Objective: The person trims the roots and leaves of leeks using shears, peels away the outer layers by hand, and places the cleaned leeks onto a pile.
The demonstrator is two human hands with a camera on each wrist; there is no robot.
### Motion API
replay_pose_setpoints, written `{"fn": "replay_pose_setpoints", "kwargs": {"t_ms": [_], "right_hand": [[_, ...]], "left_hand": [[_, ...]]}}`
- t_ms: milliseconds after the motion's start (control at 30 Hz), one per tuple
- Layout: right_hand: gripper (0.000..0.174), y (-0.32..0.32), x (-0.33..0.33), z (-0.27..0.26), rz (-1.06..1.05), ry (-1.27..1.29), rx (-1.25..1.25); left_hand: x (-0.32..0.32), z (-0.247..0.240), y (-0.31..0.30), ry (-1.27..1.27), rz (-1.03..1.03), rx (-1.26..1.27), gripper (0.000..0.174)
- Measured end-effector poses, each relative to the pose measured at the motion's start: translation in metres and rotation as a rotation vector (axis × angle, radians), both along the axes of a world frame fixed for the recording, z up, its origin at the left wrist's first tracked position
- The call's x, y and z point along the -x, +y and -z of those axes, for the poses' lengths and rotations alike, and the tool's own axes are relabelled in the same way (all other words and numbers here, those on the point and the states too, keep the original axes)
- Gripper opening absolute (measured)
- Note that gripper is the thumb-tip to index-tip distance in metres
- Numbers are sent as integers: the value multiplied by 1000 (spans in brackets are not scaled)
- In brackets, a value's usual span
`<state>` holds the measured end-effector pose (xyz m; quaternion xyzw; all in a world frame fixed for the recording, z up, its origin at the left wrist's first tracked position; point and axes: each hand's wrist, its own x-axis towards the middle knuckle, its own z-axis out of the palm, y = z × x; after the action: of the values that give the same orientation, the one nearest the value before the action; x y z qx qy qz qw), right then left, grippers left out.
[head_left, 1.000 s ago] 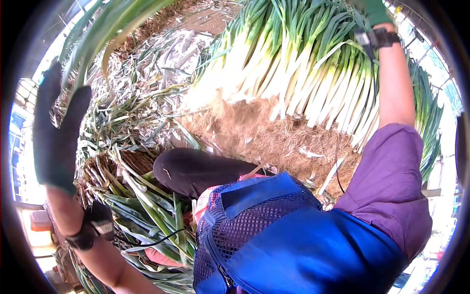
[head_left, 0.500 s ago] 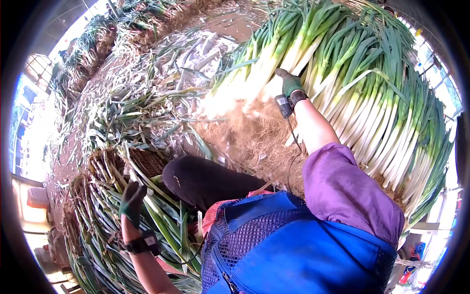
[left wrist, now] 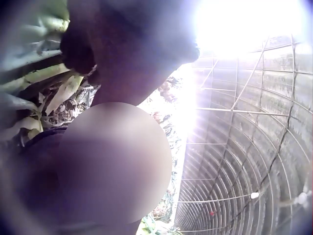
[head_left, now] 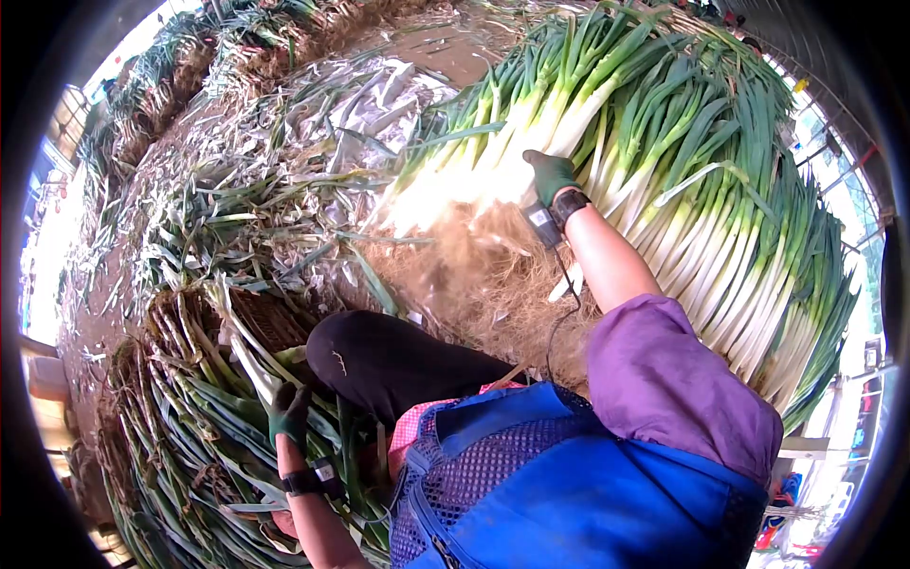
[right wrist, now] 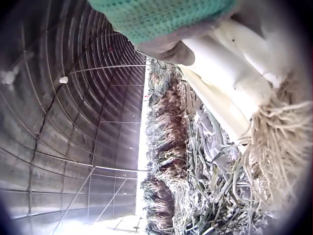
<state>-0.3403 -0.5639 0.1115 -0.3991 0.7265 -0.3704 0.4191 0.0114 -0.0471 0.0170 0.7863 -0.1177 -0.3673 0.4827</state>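
My gloved right hand point(head_left: 552, 178) grips white leek shanks point(right wrist: 234, 73) at the left part of a wide leek row point(head_left: 701, 237); in the right wrist view the green glove point(right wrist: 166, 19) lies over the shanks, with pale roots point(right wrist: 279, 142) hanging beyond it. Down at the left, my gloved left hand point(head_left: 289, 415) has its fingers round the lower end of a pale leek stalk point(head_left: 248, 358) on a pile of leeks point(head_left: 204, 446). That hand point(left wrist: 132, 44) is dark in the left wrist view, beside leaves point(left wrist: 34, 73), and its grip is largely hidden there.
Loose leaf trimmings point(head_left: 227, 209) cover the ground ahead. A bent knee point(head_left: 379, 360) stands between the pile and the fibrous roots point(head_left: 474, 284). More leeks point(head_left: 256, 47) lie in rows at the far left. A ribbed wall with thin bars point(right wrist: 73, 122) curves alongside.
The right hand came down from the leaf tops at the upper right to the shanks. The left hand dropped from the raised leaves to the pile, then closed on a stalk there.
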Motion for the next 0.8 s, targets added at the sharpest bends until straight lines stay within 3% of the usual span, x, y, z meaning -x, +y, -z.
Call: {"fn": "replay_pose_setpoints", "kwargs": {"t_ms": [67, 100, 133, 167, 200, 267, 300, 333, 367, 400, 467, 533, 667, 800], "right_hand": [[51, -3, 12, 6, -93, -36, -28], [52, -8, 18, 15, -127, -37, 11], [52, -7, 21, 18, -162, -37, 49], [52, 4, 21, 8, -143, -44, 36], [65, 7, 25, -1, -186, -134, -26], [75, -7, 36, 17, -244, -186, -69], [69, -21, 45, 34, -232, -3, 0], [63, -31, 50, 45, -220, 179, 70], [74, -3, 43, 7, -247, 242, 13], [84, -37, 62, 49, -207, 372, 208], [92, -9, 69, -2, -276, 661, 393], [77, -16, 67, -21, -268, 700, 656], [57, -54, 30, -61, -395, 698, 734], [44, -121, -11, -88, -460, 909, 485]], "left_hand": [[-2, 0, 7, -95, -17, 7, 59], [-18, 34, 23, -430, -26, 34, 62], [-29, 53, 35, -488, -63, 9, 63], [-33, 60, 42, -462, -57, -19, 61], [-35, 66, 50, -438, -50, -49, 59], [-35, 76, 63, -411, -45, -113, 66], [-27, 70, 62, -190, -103, 79, 67], [-27, 70, 63, -187, -92, 39, 66], [-29, 74, 65, -183, -81, 0, 66], [-30, 77, 66, -180, -68, -38, 66], [-29, 74, 66, -241, -11, -128, 58], [-21, 58, 57, -186, -28, -221, 54], [-17, 56, 55, -202, -51, -212, 55], [-13, 54, 56, -175, -81, -189, 57]]}}
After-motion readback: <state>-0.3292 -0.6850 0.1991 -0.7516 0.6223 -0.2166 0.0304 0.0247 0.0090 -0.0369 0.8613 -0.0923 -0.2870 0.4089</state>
